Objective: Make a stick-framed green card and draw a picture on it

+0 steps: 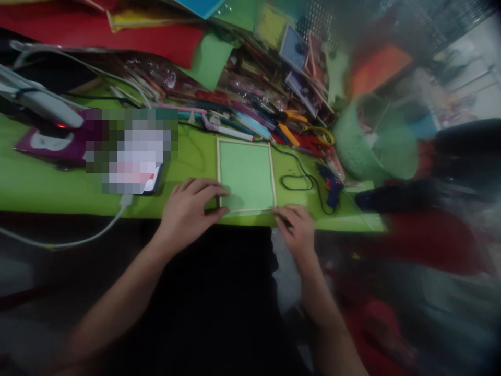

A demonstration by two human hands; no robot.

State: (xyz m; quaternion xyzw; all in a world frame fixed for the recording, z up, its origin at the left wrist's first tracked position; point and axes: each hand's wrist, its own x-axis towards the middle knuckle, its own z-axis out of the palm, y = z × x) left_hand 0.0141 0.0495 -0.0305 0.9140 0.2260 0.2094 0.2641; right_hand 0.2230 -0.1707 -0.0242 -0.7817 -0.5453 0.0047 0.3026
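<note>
Where the bench (pixel 58 193) comes to its near edge, just in front of the person's lap, a thin pale frame (pixel 273 177) lies flat, with a light green sheet (pixel 245 172) filling it. The left hand (pixel 193 201) is at the near left corner of the frame, thumb and fingers parted, the fingertips on the side strip; I can't tell whether it grips anything. The right hand (pixel 295 224) meets the near right corner with thumb and forefinger drawn close, though from here I can't make out if they pinch it. Right of the frame, a dark cord (pixel 298 188) loops toward a blue-and-orange glue gun (pixel 332 188). Beyond the frame's far side runs a row of pens (pixel 254 124) and orange-handled tools (pixel 288 134), and at the bench's right end stands a green basket (pixel 352 141). Over to the left sits a phone (pixel 151 183), mostly blurred out, a white cable (pixel 111 225) hanging from it past the near edge. Along the far left, a red sheet (pixel 156 42) is spread.
</note>
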